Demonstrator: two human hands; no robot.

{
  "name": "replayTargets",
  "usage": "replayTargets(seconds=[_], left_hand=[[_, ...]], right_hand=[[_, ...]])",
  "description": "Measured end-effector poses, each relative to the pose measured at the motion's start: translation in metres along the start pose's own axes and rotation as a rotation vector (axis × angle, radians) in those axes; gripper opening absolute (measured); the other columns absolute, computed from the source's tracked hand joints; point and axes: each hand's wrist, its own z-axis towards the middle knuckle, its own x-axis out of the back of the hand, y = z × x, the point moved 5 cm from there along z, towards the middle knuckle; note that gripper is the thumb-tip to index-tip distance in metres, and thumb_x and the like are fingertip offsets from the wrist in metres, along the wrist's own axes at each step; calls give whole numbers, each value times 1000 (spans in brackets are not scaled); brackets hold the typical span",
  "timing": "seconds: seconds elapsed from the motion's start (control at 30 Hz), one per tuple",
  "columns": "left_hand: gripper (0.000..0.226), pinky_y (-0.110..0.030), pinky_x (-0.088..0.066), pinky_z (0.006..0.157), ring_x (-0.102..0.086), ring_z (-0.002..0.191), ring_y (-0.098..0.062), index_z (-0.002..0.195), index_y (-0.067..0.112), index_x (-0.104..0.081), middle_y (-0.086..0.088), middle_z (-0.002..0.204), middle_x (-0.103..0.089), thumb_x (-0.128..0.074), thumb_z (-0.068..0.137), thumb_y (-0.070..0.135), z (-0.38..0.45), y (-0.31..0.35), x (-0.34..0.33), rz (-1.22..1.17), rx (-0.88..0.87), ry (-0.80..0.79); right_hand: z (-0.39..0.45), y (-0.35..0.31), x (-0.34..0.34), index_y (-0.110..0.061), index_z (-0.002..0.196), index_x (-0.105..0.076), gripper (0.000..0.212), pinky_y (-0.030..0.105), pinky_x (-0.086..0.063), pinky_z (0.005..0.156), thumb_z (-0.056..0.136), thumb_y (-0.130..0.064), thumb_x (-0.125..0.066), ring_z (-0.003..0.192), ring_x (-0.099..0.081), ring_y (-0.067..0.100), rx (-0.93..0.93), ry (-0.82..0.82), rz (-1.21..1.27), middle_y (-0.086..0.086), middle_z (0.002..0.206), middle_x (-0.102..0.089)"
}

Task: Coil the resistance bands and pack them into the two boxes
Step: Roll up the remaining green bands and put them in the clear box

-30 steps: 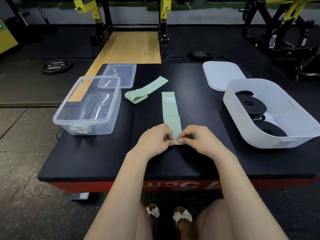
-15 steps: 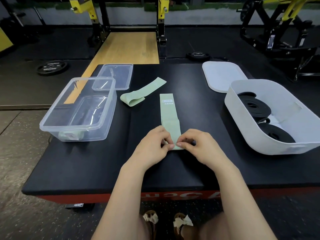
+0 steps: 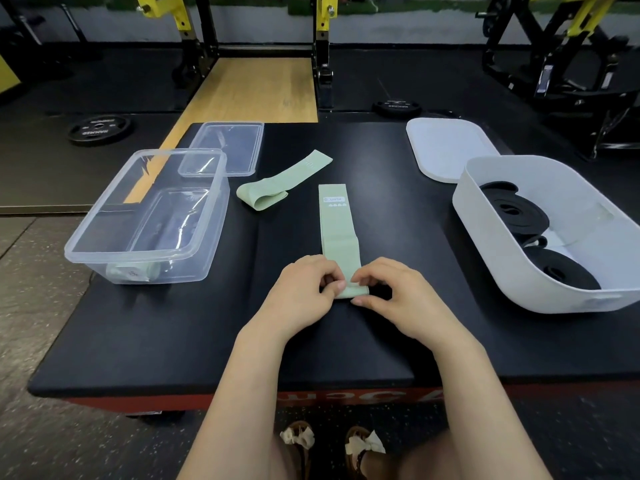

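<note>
A pale green fabric resistance band (image 3: 337, 226) lies flat and lengthwise on the black table (image 3: 173, 323). My left hand (image 3: 304, 296) and my right hand (image 3: 398, 296) pinch its near end, which is turned over into a small roll. A second green band (image 3: 280, 183) lies loosely folded further back to the left. The clear plastic box (image 3: 149, 216) on the left holds one rolled green band (image 3: 133, 271) at its near wall. The white box (image 3: 554, 230) on the right holds coiled black bands (image 3: 512, 209).
A clear lid (image 3: 225, 147) lies behind the clear box, and a white lid (image 3: 446, 147) behind the white box. Gym racks, weight plates and a wooden platform stand on the floor beyond the table. My feet show below the table's near edge.
The hands keep pinching the band's near end, and the roll there has grown slightly. The camera view has shifted a little; the boxes stay in place.
</note>
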Motion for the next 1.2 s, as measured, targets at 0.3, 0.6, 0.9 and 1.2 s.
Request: replayTargets(seconds=[0.3,0.6,0.9,1.2], left_hand=[[20,-25,-38,85,-45,84,-8,88,27,-65,18,88,-53,-69,78,45,-5,-1,8,78,-91,94],[14,-23,-30,80,-43,82,-5,91,26,-66,17,87,-58,-71,79,33,-8,4,8,216,-242,125],[13,-20,-25,81,-35,87,-4,94,29,-64,19,91,-51,-56,90,38,2,-2,5,265,-154,126],[18,-23,-23,90,-44,97,-11,95,32,-65,15,94,-54,-50,92,42,6,-4,8,326,-120,229]], right_hand=[[10,-3,7,-22,90,-73,8,11,-37,74,82,-26,-73,85,-50,3,41,-39,-53,-13,84,-61],[10,-5,6,-23,87,-71,5,13,-38,75,85,-28,-70,85,-51,5,49,-130,-2,-9,83,-62],[12,-2,4,-21,96,-71,12,18,-37,79,87,-28,-68,87,-49,6,118,67,-116,-14,92,-56],[15,-7,0,-23,93,-67,18,25,-31,85,77,-27,-74,88,-52,11,224,89,-291,-17,88,-58]])
